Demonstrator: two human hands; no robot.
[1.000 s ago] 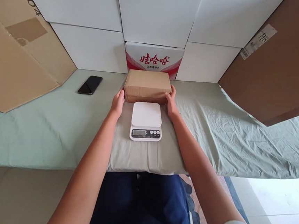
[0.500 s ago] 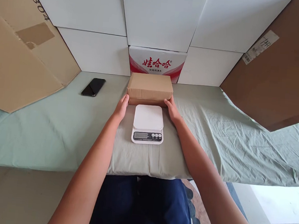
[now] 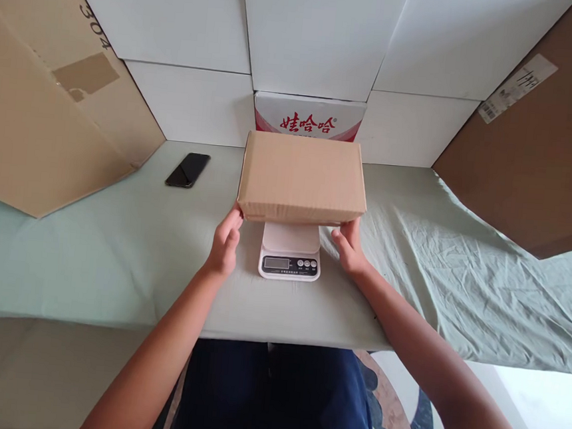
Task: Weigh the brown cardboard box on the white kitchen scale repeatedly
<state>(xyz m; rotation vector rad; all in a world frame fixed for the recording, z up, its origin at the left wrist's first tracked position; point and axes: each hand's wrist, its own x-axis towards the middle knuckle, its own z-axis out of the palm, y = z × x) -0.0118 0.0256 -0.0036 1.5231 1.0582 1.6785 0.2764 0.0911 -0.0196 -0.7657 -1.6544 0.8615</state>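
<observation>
A closed brown cardboard box point(image 3: 303, 176) is held up between my two hands, over the rear of the white kitchen scale point(image 3: 292, 239). My left hand point(image 3: 225, 241) grips its lower left corner, with the fingers partly hidden under the box. At the lower right corner my right hand point(image 3: 351, 245) closes on it the same way. The scale lies on the cloth, its display and buttons facing me, and the box hides the back of its platform. Whether the box touches the platform I cannot tell.
Left of the box a black smartphone point(image 3: 188, 170) lies on the pale green cloth point(image 3: 113, 246). Behind stands a white and red printed carton point(image 3: 308, 117) against white panels point(image 3: 321, 37). Large cardboard sheets flank the table, one on the left point(image 3: 38, 119), one on the right point(image 3: 542, 150).
My hands have lifted the cardboard box from behind the scale and brought it toward me, above the scale's platform. The view has shifted slightly.
</observation>
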